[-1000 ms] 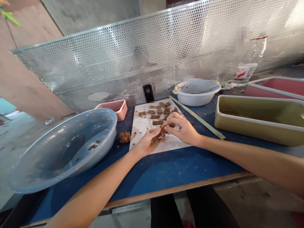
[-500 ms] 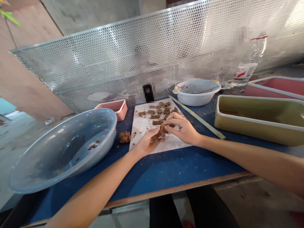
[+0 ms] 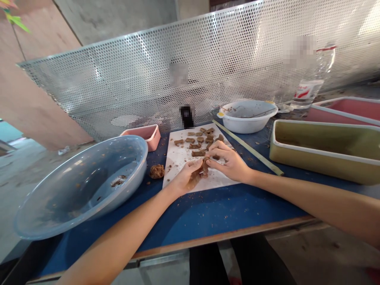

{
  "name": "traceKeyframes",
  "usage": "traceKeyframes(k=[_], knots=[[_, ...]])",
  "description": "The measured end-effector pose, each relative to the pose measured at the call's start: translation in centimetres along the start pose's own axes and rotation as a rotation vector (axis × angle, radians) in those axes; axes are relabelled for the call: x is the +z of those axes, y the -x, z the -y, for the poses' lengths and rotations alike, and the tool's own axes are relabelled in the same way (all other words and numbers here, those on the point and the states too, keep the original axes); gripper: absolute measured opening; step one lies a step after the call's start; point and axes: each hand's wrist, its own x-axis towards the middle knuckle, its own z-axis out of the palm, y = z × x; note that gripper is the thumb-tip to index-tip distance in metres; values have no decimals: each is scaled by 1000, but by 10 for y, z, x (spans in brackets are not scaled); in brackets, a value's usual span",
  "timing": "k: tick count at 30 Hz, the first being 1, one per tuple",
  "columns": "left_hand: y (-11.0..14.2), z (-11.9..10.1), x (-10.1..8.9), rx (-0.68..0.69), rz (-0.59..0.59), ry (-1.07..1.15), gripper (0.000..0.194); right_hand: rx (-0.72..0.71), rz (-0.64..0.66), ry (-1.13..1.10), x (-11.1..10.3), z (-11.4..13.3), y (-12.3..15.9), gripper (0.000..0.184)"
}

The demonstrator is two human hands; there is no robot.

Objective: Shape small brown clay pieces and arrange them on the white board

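My left hand and my right hand meet over a white board on the blue table. Both pinch a small brown clay piece between their fingertips, the left cupped under it and the right closed on it from the right. Several brown shaped clay pieces lie on the far part of the board. A round lump of brown clay sits on the table just left of the board.
A large pale-blue basin stands at the left, a small pink tray behind it. A white bowl, a long pale stick, an olive trough, a pink tray and a plastic bottle stand right. A perforated metal screen closes the back.
Both hands stay together over the board, working the clay piece; the fingers have shifted slightly around it. The view has drifted a little.
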Motion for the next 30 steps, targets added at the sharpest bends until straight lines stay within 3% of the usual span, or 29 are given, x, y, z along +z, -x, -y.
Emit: traceKeyframes(k=[8, 15, 18, 21, 25, 30], knots=[[1, 0, -3, 20, 87, -7, 50, -8, -7, 0, 0, -3, 1, 20], [1, 4, -5, -14, -19, 41, 55, -25, 84, 16, -5, 0, 1, 34], [-2, 4, -5, -32, -56, 65, 56, -12, 39, 87, -3, -4, 3, 34], [-2, 3, -5, -28, -35, 85, 60, -20, -26, 131, 0, -8, 4, 30], [-2, 4, -7, -17, -12, 74, 50, -43, 1, 175, -1, -9, 6, 32], [-1, 5, -9, -5, 2, 74, 47, -63, 31, 212, -3, -4, 6, 52]])
